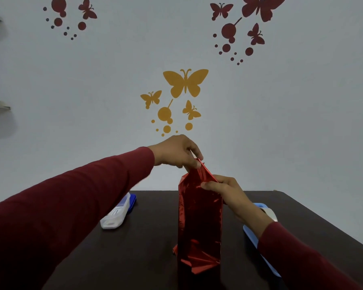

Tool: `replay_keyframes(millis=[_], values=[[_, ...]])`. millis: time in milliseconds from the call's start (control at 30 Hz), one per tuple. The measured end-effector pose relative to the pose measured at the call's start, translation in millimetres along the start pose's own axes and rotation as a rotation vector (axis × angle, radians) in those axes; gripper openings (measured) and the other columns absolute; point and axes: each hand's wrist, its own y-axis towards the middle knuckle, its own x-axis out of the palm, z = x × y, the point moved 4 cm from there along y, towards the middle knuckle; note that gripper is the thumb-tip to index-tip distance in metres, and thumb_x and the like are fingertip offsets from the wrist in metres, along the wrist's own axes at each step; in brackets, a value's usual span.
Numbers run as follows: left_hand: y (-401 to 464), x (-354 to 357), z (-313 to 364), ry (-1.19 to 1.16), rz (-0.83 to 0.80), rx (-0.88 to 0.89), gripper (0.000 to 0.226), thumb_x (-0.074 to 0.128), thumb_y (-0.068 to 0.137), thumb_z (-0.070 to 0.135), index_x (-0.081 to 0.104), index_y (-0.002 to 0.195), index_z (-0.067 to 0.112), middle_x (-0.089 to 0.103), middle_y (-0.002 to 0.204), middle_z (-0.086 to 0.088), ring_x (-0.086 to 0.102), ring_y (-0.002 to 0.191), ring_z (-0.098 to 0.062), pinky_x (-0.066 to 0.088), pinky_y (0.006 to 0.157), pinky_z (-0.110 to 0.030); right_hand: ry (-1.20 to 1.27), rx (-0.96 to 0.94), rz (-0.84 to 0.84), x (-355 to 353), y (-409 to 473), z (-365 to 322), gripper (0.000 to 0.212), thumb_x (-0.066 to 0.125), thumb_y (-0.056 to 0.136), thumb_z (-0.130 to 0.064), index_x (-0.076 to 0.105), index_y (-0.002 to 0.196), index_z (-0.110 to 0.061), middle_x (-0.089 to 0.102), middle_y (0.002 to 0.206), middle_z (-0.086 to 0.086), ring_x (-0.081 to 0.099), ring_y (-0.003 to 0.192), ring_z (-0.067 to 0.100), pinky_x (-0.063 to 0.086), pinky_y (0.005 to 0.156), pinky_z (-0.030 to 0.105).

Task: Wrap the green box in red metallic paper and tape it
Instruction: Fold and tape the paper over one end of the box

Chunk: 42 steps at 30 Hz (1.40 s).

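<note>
Head view: red metallic paper (199, 216) sheathes the upright box at table (151, 258) centre. Left hand (176, 151) pinches the 12 o'clock flap; right hand (224, 191) pinches beside. Foil looks thin, slippery, crease-prone; grip folded edges.

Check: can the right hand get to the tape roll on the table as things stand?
Probably yes. The tape roll lies just beyond the right hand's wrist, with nothing between them. But that hand pinches the red paper, so it would have to let go first.
</note>
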Motion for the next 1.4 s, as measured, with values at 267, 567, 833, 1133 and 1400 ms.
replay_keyframes(millis=[267,567,833,1133,1400], values=[[-5,7,-11,-0.079,-0.005,-0.052,0.074,0.090,0.073,0.047,0.057,0.136,0.029,0.073,0.110,0.010,0.070,0.097,-0.008,0.057,0.077,-0.024,0.006,-0.002,-0.032,-2,1,0,0.007,0.073,0.091,-0.011,0.077,0.086,-0.011,0.076,0.081,0.006,0.074,0.074,0.015,0.054,0.067,0.018],[-24,1,-5,-0.281,0.732,0.041,0.026,0.076,0.091,0.040,0.068,0.112,0.026,0.075,0.086,0.009,0.071,0.074,-0.004,0.051,0.072,-0.016,-0.080,-0.133,-0.015,-13,1,5,0.036,0.075,0.083,-0.017,0.077,0.119,-0.022,0.076,0.112,-0.002,0.071,0.103,0.008,0.054,0.086,0.020],[-65,85,59,-0.258,0.858,0.464,0.018,0.074,0.094,0.017,0.066,0.110,0.018,0.067,0.086,0.012,0.062,0.066,-0.012,0.046,0.064,-0.010,-0.235,-0.171,0.473,-55,-40,12,0.017,0.069,0.094,-0.018,0.080,0.103,-0.026,0.078,0.100,-0.015,0.070,0.099,-0.001,0.052,0.087,0.019],[6,255,56,-0.361,0.353,0.410,0.066,0.084,0.079,0.036,0.050,0.135,0.025,0.051,0.133,0.011,0.051,0.124,-0.005,0.045,0.101,-0.024,-0.721,0.283,0.537,-140,-97,47,0.008,0.068,0.084,-0.029,0.072,0.077,-0.028,0.069,0.075,-0.016,0.065,0.074,0.006,0.049,0.062,0.020],[42,311,29,-0.339,0.243,0.314,0.109,0.079,0.072,0.068,0.023,0.159,0.033,0.010,0.165,0.025,0.012,0.156,-0.006,0.025,0.124,-0.046,-0.297,0.823,0.349,-152,-96,79,0.029,0.073,0.091,-0.027,0.067,0.110,-0.005,0.065,0.110,0.016,0.069,0.091,0.038,0.063,0.066,0.048]])
